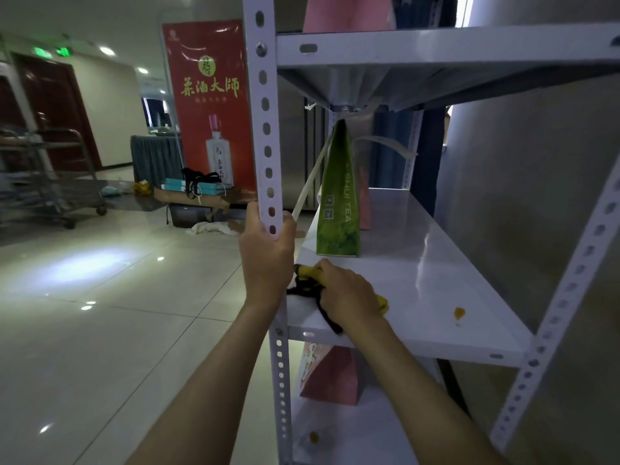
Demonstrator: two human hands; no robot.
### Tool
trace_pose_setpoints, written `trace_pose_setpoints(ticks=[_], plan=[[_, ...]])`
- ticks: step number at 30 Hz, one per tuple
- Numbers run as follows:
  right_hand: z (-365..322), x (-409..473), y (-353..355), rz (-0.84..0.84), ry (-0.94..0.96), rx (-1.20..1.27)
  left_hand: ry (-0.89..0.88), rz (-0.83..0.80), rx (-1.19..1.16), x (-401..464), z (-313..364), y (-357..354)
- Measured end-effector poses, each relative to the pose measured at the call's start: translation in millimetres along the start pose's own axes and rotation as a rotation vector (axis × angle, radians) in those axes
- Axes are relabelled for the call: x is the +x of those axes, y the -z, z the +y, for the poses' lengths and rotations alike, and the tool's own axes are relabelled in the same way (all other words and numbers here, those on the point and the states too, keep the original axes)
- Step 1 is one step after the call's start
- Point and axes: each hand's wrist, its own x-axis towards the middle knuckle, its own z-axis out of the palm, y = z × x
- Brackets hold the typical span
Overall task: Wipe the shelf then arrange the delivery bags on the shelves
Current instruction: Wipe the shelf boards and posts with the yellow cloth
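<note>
The right hand (349, 293) rests on a yellow and black cloth (307, 280) at the front left corner of the middle shelf (436, 263), fingers curled over it and gripping it against the white surface. The left hand (266, 250) is clenched around the perforated upright post (266, 129), thumb on one side and fingers wrapped round the other, apparently to steady the rack.

What the coming move turns on is an orange stain (459, 313) lying on the same shelf, to the right of the cloth and near the front edge, well apart from it. The shelf's long axis runs from this front left corner away toward the back, but the stain lies across that, along the front edge. The right hand is the nearer of the 2 and already has the cloth, so a sideways sweep to the right looks like the natural next stroke.

A green tea bag (337, 203) stands upright just behind the cloth, with a pink bag (365, 203) partly hidden beyond it. Another pink bag (330, 374) stands on the lower shelf (369, 437), which carries a second orange stain (313, 437). Wiping seems to be at an early stage, and the arranging is not yet done.
</note>
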Motion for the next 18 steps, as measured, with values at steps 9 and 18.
trace_pose_setpoints(ticks=[9,18], plan=[[5,-41,18,0.023,0.064,0.01,0.02,-0.009,0.027,1,2,2],[54,-51,98,0.137,0.02,-0.018,0.069,-0.053,0.026,2,5,5]])
